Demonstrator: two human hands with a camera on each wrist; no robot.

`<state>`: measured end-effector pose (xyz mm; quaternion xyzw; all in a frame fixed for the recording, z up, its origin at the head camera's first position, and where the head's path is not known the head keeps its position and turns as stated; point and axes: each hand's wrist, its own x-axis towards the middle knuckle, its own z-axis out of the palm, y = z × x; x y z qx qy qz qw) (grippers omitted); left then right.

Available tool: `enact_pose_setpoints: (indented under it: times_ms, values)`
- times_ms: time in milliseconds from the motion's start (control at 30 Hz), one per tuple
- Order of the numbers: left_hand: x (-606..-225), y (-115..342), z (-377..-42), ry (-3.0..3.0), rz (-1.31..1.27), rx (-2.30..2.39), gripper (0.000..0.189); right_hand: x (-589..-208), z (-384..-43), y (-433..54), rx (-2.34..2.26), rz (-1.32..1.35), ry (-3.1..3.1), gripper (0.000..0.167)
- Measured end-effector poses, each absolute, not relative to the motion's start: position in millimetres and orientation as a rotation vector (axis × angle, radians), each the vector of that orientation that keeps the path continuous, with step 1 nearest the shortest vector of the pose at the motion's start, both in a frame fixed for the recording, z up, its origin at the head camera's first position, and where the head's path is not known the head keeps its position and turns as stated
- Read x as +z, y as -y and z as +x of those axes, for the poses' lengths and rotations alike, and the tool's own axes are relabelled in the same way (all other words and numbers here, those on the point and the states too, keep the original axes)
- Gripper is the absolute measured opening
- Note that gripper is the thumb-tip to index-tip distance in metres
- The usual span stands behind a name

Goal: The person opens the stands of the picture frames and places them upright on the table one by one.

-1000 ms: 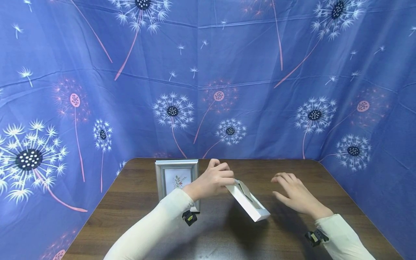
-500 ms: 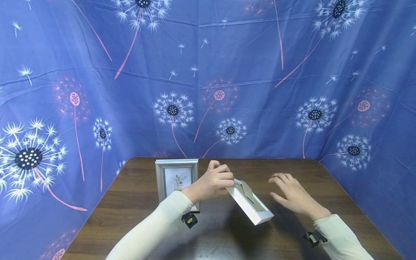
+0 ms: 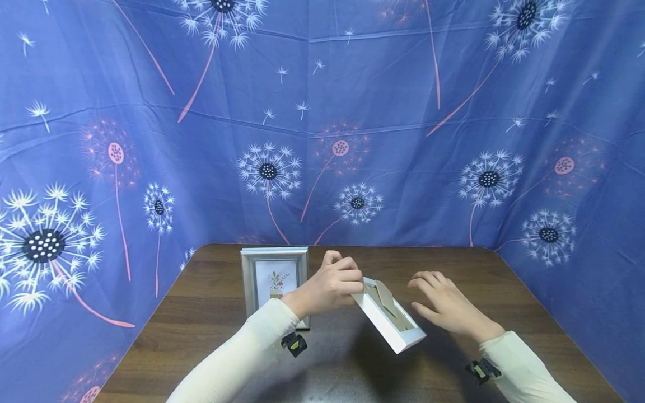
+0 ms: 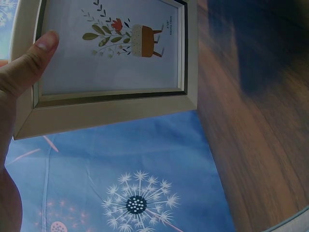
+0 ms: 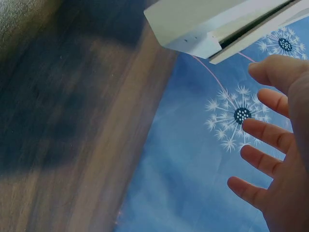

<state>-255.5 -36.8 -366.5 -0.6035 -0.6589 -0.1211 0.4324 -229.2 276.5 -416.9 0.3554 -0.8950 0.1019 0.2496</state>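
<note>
My left hand (image 3: 330, 284) grips one end of a white picture frame (image 3: 385, 324), held tilted over the table. Its back faces right, with a brown easel stand (image 3: 385, 296) leaning a little away from it. In the left wrist view the thumb (image 4: 36, 58) presses on the front of that frame, over a print of a potted plant (image 4: 142, 41). Beside the frame's back, my right hand (image 3: 448, 302) hovers with its fingers loosely spread. The right wrist view shows it holding nothing, apart from the frame's lower end (image 5: 193, 34).
A silver picture frame (image 3: 249, 280) with a plant print stands upright at the back left, partly behind the left arm. The brown wooden table (image 3: 201, 341) ends at a blue dandelion-patterned cloth (image 3: 403, 140) hanging around it.
The white frame has turned slightly, showing more of its back, and its lower end has shifted a little down and right. My right hand has moved left, closer to it.
</note>
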Motion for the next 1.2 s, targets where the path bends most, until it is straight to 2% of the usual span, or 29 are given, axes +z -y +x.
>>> enact_pose_setpoints:
  times_ms: [1200]
  values:
    - [-361,29,-249,1.595,-1.526,-0.287,0.021,-416,-235,-259,0.219,1.025,2.494,0.039]
